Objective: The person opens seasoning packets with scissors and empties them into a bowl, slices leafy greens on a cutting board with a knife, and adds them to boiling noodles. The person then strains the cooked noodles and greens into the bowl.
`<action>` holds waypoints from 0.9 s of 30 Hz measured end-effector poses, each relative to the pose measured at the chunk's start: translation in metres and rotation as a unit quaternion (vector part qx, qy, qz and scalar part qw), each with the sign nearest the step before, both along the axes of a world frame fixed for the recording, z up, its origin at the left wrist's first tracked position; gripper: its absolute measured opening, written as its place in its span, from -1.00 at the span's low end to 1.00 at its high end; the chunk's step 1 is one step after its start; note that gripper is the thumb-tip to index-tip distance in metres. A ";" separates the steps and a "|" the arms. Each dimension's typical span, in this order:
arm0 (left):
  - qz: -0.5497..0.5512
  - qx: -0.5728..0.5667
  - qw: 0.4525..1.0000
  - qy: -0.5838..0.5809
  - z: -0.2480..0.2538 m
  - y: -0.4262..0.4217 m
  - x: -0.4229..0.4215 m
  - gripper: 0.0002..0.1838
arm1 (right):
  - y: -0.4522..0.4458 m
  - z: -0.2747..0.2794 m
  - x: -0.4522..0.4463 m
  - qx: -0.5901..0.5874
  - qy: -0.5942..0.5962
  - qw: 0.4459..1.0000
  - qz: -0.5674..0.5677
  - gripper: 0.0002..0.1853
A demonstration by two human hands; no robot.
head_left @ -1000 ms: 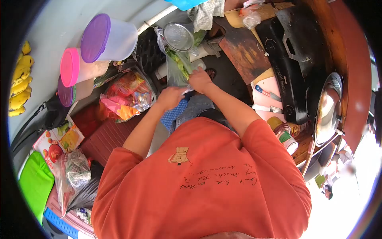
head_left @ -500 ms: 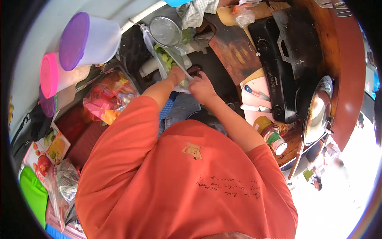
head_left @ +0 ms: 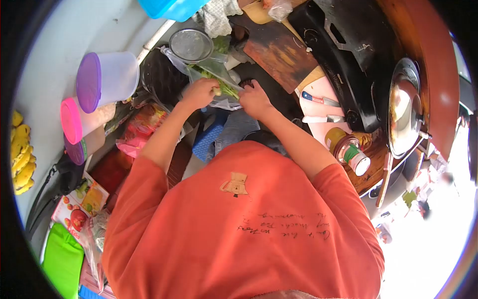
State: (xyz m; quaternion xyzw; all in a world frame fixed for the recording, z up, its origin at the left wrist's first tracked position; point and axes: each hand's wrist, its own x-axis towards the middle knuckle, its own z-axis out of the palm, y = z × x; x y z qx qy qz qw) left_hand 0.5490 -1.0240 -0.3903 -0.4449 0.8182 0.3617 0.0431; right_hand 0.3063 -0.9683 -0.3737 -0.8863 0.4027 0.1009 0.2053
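A clear plastic bag (head_left: 215,66) with green leafy vegetables (head_left: 225,88) in it hangs in front of me, below a round mesh strainer (head_left: 191,45). My left hand (head_left: 200,93) is closed at the left side of the bag's mouth, with something small and pale at its fingertips. My right hand (head_left: 255,99) pinches the right edge of the bag near the vegetable stems. The bag's mouth is spread between both hands, above my jeans (head_left: 233,130).
Lidded tubs (head_left: 88,82) and bananas (head_left: 22,157) are at the left. On the right are a black stove (head_left: 331,65), two knives (head_left: 321,99) on a pink board (head_left: 318,130), jars (head_left: 342,144) and a metal pan (head_left: 404,112). A blue stool (head_left: 209,137) is below.
My left hand went to the vegetables in the bag, then came back out to the left side of its mouth. The bag's mouth is now spread wider. The view has shifted and turned.
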 end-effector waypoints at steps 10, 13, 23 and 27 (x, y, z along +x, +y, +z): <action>0.391 0.029 0.829 0.400 0.190 0.012 0.005 -0.70 | 0.013 -0.006 -0.003 0.016 -0.024 1.000 -0.004 -0.80; 0.379 0.023 0.800 0.465 0.233 0.010 -0.005 -0.70 | 0.032 0.008 -0.041 -0.032 -0.302 0.942 -0.140 -0.74; 0.037 0.219 0.897 0.382 0.201 0.076 -0.181 -0.75 | 0.129 0.147 -0.122 0.028 -0.528 0.766 -0.366 -0.30; -0.127 0.281 0.904 0.296 0.182 0.104 -0.246 -0.65 | 0.196 0.124 -0.125 -0.013 -0.477 0.671 -0.567 -0.55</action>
